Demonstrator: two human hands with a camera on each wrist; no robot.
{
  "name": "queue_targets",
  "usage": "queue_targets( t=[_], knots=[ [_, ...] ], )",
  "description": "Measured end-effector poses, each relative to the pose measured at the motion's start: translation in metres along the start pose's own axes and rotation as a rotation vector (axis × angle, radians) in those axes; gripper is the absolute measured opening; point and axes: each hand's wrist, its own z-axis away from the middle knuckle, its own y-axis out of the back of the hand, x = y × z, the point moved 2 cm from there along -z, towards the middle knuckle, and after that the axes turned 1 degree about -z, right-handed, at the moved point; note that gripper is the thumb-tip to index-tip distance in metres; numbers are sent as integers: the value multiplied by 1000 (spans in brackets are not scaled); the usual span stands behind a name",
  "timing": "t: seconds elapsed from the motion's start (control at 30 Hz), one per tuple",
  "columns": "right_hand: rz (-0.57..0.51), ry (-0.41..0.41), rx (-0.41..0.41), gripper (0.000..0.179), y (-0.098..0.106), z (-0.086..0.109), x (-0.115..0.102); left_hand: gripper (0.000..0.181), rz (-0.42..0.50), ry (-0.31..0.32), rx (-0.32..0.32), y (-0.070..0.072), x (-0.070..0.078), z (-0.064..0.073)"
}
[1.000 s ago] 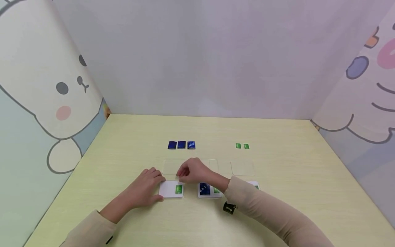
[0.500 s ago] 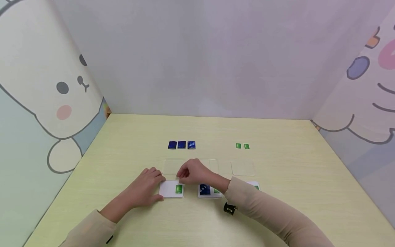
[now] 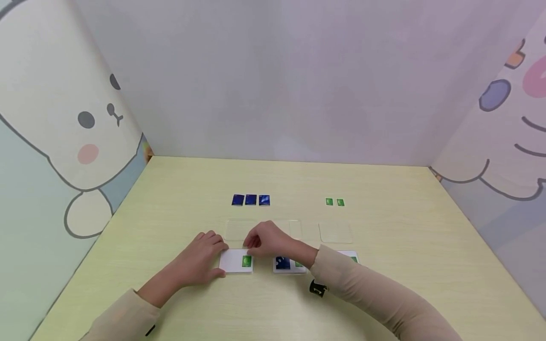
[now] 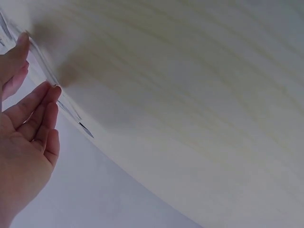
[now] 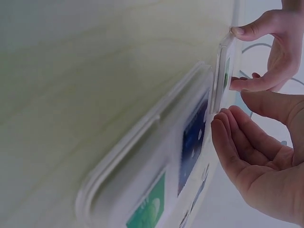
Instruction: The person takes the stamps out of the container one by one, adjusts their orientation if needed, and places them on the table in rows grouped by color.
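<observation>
My left hand (image 3: 198, 263) grips the left end of a white rectangular piece (image 3: 229, 261) in a clear case, thumb on the near edge and fingers on the far edge. A small green square (image 3: 246, 261) lies at the piece's right end. At the far right corner my right hand (image 3: 268, 240) has its thumb and fingertips together on the case's edge; the exact contact is hidden. In the right wrist view, a second cased piece (image 5: 152, 156) lies close to the right hand, bearing a blue picture square (image 5: 194, 142) and a green square (image 5: 149, 204).
Three blue squares (image 3: 250, 200) and two small green squares (image 3: 334, 201) lie farther back. Clear rectangular pieces (image 3: 241, 229) lie behind the hands, another (image 3: 336, 232) to the right. A third white piece (image 3: 350, 255) is partly hidden by the right sleeve.
Both hands hold nearly the same place on the white piece. Only a very slight shift of the right hand shows.
</observation>
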Motion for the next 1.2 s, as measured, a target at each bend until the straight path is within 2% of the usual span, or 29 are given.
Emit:
queue_targets(
  t=[0.37,0.93,1.2],
  knots=[
    [47,23,-19,15,-2,-2,-1,49,4,-6,2,0,0,0],
    [105,16,-22,23,-7,-1,-4,49,0,-7,-10,0,-1,-1],
    [156,36,12,25,-11,0,-5,48,0,-5,-13,1,-1,-1]
  ],
)
